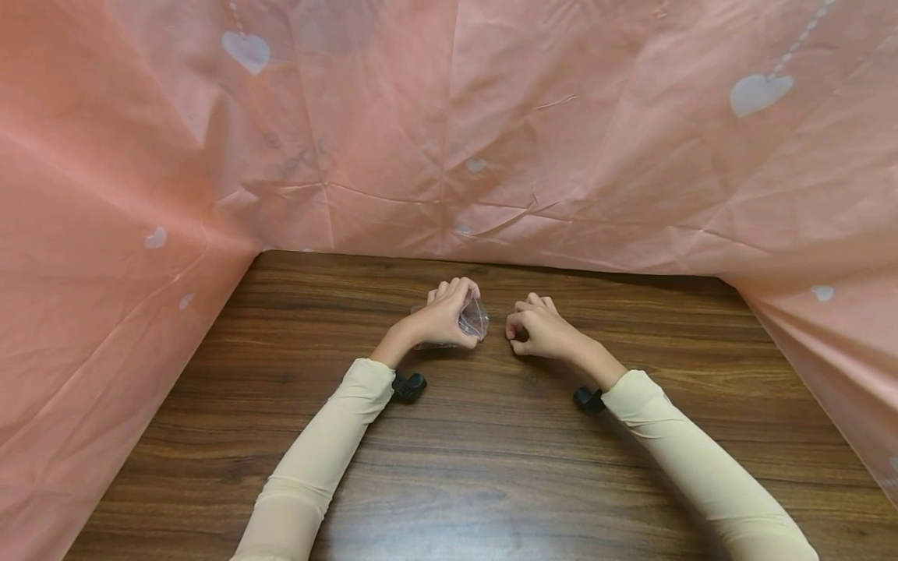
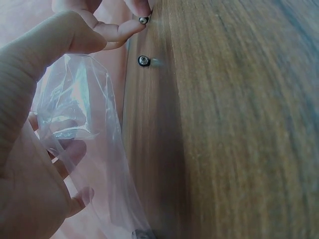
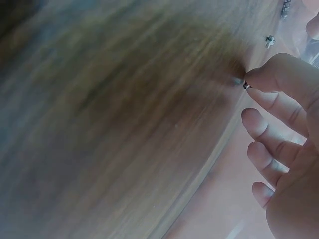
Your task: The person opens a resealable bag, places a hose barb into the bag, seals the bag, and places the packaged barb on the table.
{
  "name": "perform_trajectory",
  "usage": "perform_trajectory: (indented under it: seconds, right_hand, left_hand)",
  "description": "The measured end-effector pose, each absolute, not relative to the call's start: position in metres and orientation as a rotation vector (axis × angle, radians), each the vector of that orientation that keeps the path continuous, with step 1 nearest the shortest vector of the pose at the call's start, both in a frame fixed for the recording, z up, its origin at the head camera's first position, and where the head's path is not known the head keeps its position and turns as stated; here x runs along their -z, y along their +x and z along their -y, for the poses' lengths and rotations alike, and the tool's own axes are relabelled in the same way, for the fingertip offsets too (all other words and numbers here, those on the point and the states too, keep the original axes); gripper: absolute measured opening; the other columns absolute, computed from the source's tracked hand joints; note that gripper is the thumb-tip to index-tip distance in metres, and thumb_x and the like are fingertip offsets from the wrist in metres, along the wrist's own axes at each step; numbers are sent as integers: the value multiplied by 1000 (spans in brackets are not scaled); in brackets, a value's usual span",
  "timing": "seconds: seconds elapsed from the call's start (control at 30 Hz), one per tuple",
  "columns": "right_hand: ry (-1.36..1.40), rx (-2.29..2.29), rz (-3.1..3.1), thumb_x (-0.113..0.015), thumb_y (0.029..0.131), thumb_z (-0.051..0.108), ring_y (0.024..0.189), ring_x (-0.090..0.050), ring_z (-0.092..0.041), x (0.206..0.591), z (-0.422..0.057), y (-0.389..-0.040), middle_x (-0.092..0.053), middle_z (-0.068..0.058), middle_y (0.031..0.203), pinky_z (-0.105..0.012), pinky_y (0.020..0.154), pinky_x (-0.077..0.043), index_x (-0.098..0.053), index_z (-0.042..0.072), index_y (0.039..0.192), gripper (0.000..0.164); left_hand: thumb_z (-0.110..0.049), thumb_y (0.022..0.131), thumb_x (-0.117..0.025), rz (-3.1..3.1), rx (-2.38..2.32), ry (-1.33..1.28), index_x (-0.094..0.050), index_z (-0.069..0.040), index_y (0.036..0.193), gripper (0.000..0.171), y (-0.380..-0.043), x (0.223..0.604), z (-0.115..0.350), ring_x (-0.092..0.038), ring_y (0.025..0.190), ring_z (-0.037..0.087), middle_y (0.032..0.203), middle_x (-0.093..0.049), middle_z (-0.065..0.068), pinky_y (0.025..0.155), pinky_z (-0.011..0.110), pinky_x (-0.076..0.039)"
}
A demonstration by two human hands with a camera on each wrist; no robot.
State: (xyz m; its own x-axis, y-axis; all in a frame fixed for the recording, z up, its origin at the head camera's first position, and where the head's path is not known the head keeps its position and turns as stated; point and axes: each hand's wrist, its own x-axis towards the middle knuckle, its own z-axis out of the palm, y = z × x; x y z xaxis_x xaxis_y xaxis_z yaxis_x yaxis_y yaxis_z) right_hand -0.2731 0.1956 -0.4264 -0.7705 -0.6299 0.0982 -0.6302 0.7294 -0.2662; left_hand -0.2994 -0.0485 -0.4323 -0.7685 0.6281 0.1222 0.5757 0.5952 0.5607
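My left hand (image 1: 442, 318) holds a clear plastic bag (image 1: 475, 319), its mouth spread toward the right between thumb and fingers. The same bag (image 2: 79, 109) looks thin and creased in the left wrist view. To its right, my right hand (image 1: 547, 329) pinches a tiny metal piece (image 3: 246, 85) between thumb and index finger at the tabletop. A second small metal piece (image 2: 144, 60), round with a dark rim, stands on the table between the hands. It also shows as a small metal piece (image 3: 269, 41) in the right wrist view. Their exact kind is too small to tell.
The brown wood-grain table (image 1: 449, 467) lies under both arms. A pink sheet with pale hearts (image 1: 393, 148) hangs along the back and sides. Each wrist wears a small black camera, such as the left camera (image 1: 409, 386). Another dark metallic bit (image 3: 285, 7) shows near the bag.
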Motion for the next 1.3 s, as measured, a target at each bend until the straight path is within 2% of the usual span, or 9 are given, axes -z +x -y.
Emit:
perform_trajectory:
  seconds: [0.9,1.3]
  right_hand:
    - [1015,-609,2847,-79,79,11,87,-40,-22,414,-188,-279,-61,-6,86,-46,86,-27,-68,15,80,11]
    - [981,-674,2838,-78,81,9,89,-38,-24,394,-187,-279,-60,-3,86,-46,86,-24,-70,15,83,10]
  left_hand:
    - [-27,70,-83,-2724,-894,1022,-37,-17,126,74,-302,434,50,-36,108,26,115,-43,5,98,45,-27]
    - [-26,69,-83,-2708,-909,1022,-37,-16,126,74,-301,433,49,-35,107,26,118,-43,5,100,46,-27]
